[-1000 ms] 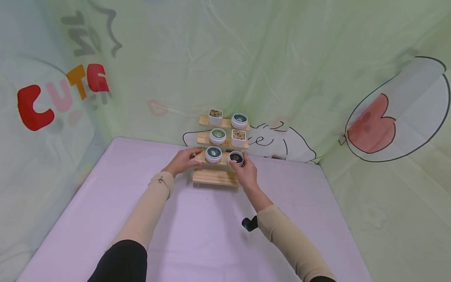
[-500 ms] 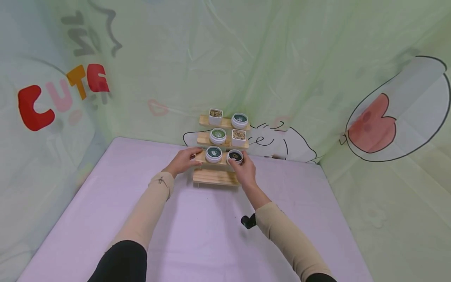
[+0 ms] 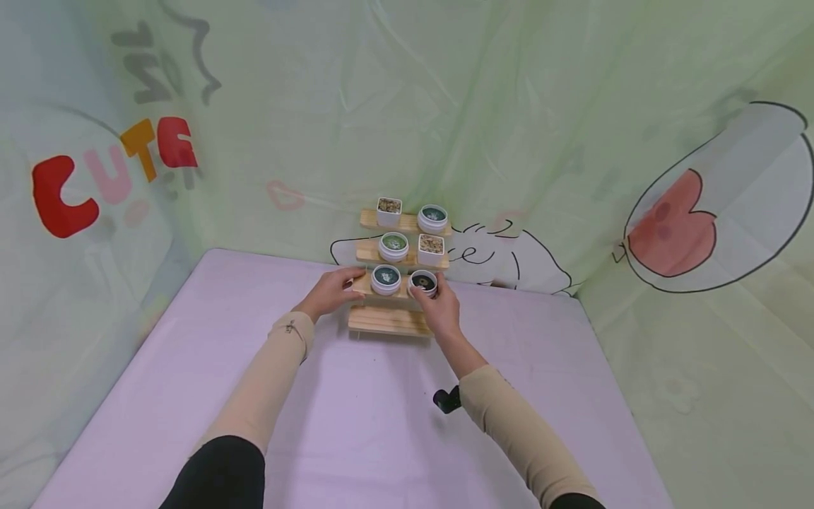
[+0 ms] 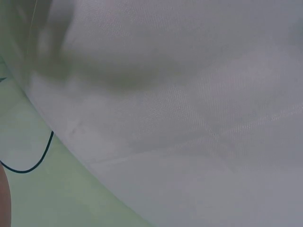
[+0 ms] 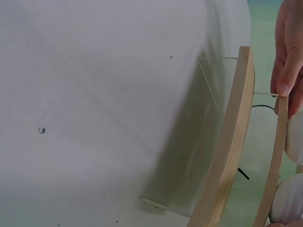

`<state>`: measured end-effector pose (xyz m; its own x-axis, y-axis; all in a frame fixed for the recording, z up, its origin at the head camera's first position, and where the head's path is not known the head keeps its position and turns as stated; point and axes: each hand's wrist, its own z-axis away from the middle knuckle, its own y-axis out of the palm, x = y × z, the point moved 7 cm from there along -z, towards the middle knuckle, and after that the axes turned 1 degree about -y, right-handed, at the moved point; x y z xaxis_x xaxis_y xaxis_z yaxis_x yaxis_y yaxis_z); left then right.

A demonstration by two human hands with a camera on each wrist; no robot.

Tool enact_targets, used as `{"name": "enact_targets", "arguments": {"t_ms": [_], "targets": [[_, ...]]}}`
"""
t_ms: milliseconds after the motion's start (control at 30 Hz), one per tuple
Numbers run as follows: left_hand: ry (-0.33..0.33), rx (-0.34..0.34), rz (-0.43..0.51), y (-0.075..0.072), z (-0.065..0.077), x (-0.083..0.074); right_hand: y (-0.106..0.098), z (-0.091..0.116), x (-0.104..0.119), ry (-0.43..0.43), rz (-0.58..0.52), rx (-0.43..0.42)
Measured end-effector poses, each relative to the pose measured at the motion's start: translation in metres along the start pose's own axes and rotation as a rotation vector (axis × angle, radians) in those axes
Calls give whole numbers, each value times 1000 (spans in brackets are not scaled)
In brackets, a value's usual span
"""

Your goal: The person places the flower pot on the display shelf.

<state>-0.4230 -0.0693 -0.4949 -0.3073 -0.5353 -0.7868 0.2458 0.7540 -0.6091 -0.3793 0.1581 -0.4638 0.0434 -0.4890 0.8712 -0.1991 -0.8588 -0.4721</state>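
A stepped wooden stand [image 3: 389, 320] with clear side supports stands at the back of the table. My left hand [image 3: 331, 290] holds the left end of its second tier from the bottom, thumb at the front edge; the right wrist view shows this hand [image 5: 289, 52] too. At that tier's right end, my right hand [image 3: 443, 311] grips a small white round pot with a dark top [image 3: 422, 282] between thumb and fingers. Left of it sits a white round pot with a teal top [image 3: 386, 278]. The left wrist view shows mostly tablecloth.
Higher tiers carry a green-topped round pot [image 3: 393, 245], two square pots with a grainy fill [image 3: 431, 247] and another teal-topped round pot [image 3: 433, 217]. The bottom tier is bare wood. Printed curtains [image 3: 305, 141] rise behind the lilac tablecloth [image 3: 356, 424].
My right hand has shifted slightly left with the dark-topped pot, bringing it closer to the teal-topped pot. The left hand has stayed in place.
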Motion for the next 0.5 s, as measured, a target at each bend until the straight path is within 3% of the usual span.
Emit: {"name": "enact_targets", "arguments": {"t_ms": [333,500], "targets": [[-3,-9,6,-2,2,4,-1,1,-2,23,-27,9],[-13,-9,27,-13,10,5,-21,0,-13,86,-52,16]]}}
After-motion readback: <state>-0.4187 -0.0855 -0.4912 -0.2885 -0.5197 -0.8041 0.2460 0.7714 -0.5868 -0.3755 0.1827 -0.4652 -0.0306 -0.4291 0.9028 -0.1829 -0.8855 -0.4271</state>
